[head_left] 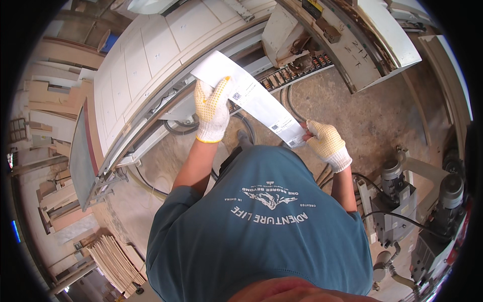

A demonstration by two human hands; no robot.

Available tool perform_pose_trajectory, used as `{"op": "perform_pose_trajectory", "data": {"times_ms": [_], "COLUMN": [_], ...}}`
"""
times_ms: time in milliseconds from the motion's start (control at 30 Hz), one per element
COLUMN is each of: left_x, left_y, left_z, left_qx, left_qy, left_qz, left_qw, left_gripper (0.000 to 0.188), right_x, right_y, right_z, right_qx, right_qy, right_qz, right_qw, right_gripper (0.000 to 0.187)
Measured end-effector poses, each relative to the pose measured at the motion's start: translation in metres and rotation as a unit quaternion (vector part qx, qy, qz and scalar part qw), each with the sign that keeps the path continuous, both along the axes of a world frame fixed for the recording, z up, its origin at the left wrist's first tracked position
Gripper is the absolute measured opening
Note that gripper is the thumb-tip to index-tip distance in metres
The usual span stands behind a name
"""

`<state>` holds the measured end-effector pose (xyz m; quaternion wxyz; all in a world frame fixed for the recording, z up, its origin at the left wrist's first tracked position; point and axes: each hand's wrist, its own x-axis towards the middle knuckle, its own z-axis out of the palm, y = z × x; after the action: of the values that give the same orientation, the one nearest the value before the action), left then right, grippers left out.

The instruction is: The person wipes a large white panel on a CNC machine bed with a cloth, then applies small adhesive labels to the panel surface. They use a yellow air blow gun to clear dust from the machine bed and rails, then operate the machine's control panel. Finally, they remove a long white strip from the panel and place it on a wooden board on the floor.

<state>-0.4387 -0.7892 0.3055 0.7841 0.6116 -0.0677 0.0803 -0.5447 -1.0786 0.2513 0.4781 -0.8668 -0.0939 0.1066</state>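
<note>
Between my two hands stretches a long strip of white printed labels (261, 104), with small square codes on it. My left hand (212, 108), in a white knit glove with yellow dots, pinches the strip near its upper left end, the thumb lying over the paper. The fingers behind the strip are hidden. At the lower right end, my right hand (327, 142) wears a matching glove with bare fingertips and grips the strip's edge. The strip hangs in front of a large machine bed, touching only my hands as far as I can see.
White panels (151, 55) with cut lines lie on the machine bed at upper left. A machine gantry (352, 45) overhangs at upper right. Hoses and cables (241, 121) run across the floor. Motor pumps (392, 176) stand at right. Stacked boards (113, 261) sit at lower left.
</note>
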Motion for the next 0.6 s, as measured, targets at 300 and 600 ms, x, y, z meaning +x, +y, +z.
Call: {"op": "perform_pose_trajectory", "data": {"times_ms": [300, 600], "left_x": [0.010, 0.002], "left_y": [0.013, 0.007], "left_z": [0.017, 0.021], "left_qx": [0.017, 0.104], "left_qy": [-0.061, -0.132], "left_qz": [0.039, 0.024], "left_qw": [0.997, 0.985], "left_gripper": [0.053, 0.062], "right_x": [0.006, -0.001], "right_y": [-0.018, -0.028], "right_z": [-0.037, -0.082], "right_qx": [-0.261, -0.332], "right_qy": [0.006, 0.055], "right_qz": [0.044, 0.012], "right_qw": [0.964, 0.942], "right_gripper": [0.019, 0.020]}}
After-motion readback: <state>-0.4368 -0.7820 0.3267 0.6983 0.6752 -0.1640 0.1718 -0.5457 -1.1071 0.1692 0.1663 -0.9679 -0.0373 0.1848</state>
